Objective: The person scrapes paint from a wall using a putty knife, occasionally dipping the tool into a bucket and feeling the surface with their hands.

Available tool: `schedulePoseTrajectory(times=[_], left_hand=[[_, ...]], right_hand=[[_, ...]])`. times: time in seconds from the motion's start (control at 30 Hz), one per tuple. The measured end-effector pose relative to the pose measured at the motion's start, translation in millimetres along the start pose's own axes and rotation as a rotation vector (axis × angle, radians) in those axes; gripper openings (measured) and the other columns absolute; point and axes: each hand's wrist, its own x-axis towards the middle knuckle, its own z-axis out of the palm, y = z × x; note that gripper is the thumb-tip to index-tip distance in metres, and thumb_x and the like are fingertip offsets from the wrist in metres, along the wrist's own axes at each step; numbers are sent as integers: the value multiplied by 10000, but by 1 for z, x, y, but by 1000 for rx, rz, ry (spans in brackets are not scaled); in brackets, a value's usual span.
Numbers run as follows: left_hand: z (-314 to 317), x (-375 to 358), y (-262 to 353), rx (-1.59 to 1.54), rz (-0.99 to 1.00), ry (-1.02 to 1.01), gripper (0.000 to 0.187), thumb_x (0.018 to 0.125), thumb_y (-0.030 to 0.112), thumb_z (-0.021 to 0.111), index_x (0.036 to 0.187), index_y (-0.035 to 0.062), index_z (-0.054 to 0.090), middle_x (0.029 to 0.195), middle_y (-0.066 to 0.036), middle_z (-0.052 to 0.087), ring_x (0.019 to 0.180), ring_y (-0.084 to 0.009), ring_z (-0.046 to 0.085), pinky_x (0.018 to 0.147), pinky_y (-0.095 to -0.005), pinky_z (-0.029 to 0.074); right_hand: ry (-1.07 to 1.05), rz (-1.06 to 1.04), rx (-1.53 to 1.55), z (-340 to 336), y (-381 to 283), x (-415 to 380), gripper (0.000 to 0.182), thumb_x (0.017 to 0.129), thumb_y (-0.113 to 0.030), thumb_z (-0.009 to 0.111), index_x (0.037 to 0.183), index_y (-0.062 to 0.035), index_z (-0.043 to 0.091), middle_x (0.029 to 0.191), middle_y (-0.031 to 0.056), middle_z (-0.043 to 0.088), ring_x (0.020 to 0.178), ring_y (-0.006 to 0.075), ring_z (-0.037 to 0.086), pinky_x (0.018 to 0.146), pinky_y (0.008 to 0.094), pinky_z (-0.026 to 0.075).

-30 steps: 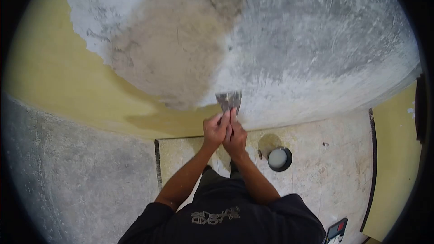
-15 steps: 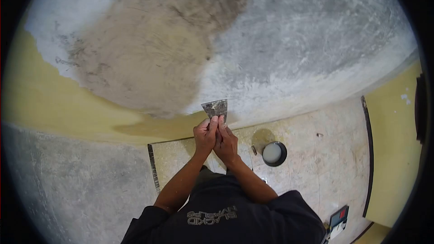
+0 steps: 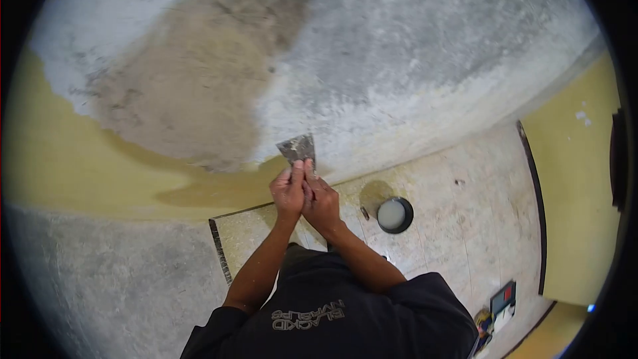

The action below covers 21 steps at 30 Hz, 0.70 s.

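Two hands on my feed: left hand [image 3: 288, 194] and right hand [image 3: 321, 205], fingers pinching putty knife [image 3: 297, 147] near lower edge of wall [image 3: 405, 73]; contact unclear. I'd angle it shallow, pressure even.

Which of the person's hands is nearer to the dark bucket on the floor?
Right. The dark bucket is off to the right of the right hand; the left hand is farther away, on the right hand's other side.
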Motion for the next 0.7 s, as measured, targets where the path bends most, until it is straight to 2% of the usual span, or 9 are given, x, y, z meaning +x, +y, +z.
schedulePoseTrajectory(times=[0.07, 0.1, 0.2, 0.27, 0.37, 0.43, 0.57, 0.63, 0.7], left_hand=[[0, 0, 2, -26, -16, 47, 284, 974, 151, 588, 710, 46, 598, 660, 69, 521, 608, -15, 420, 527, -200, 341], [4, -1, 8, -21, -38, 73, 298, 973, 153, 590, 694, 51, 592, 658, 68, 522, 604, -14, 419, 522, -202, 338], [6, -2, 10, -60, -39, 101, 317, 962, 131, 605, 656, 52, 581, 617, 76, 500, 576, -6, 399, 490, -204, 314], [2, -1, 4, -8, -31, 99, 308, 957, 132, 614, 661, 50, 586, 626, 78, 504, 580, -7, 401, 495, -208, 316], [4, 0, 8, -30, -79, 110, 278, 950, 136, 625, 689, 43, 621, 636, 76, 524, 588, -10, 417, 507, -206, 331], [5, 1, 9, -26, -47, 130, 271, 958, 191, 619, 726, 54, 645, 613, 71, 521, 547, -7, 417, 478, -203, 321], [9, -6, 29, -97, -132, 115, 276, 953, 217, 627, 741, 43, 656, 611, 62, 528, 543, -9, 425, 479, -200, 327], [14, -8, 47, -176, -336, 134, 289, 952, 245, 626, 764, 28, 659, 605, 53, 527, 542, -22, 432, 483, -207, 331], [16, 3, 58, -228, -204, 102, 286, 950, 246, 629, 794, 9, 663, 629, 33, 554, 557, -39, 468, 504, -206, 375]], right_hand=[[-102, 167, 85, -6, -10, 3, 453, 849, -8, 566, 1300, 11, 543, 918, 277, 646, 763, 441, 636, 788, 453, 538], [-9, 24, 74, -2, -6, 4, 453, 857, -10, 556, 1309, 13, 531, 976, 286, 640, 760, 458, 622, 825, 452, 536], [-49, 96, 120, -5, -9, 3, 462, 867, -17, 548, 1328, -1, 518, 1005, 291, 631, 755, 465, 613, 838, 463, 529], [-36, 63, 100, -4, -8, 3, 471, 875, -23, 542, 1344, -9, 504, 955, 296, 632, 731, 464, 609, 844, 464, 527], [-75, 138, 97, -2, -10, 3, 474, 879, -29, 543, 1350, -12, 498, 891, 300, 626, 716, 461, 605, 859, 468, 523], [-19, 69, 86, 6, -2, 0, 554, 847, -58, 557, 1394, -81, 470, 866, 266, 646, 740, 431, 634, 725, 465, 540], [-43, 179, 183, 1, -15, -2, 528, 866, -56, 550, 1389, -78, 476, 893, 261, 648, 731, 434, 628, 674, 459, 524], [14, 91, 115, 2, -15, -1, 505, 895, -42, 533, 1396, -59, 467, 873, 283, 633, 698, 428, 617, 654, 403, 511], [55, 21, 160, -3, -33, 23, 498, 906, -45, 513, 1401, -59, 460, 884, 280, 635, 699, 414, 624, 638, 382, 505]])
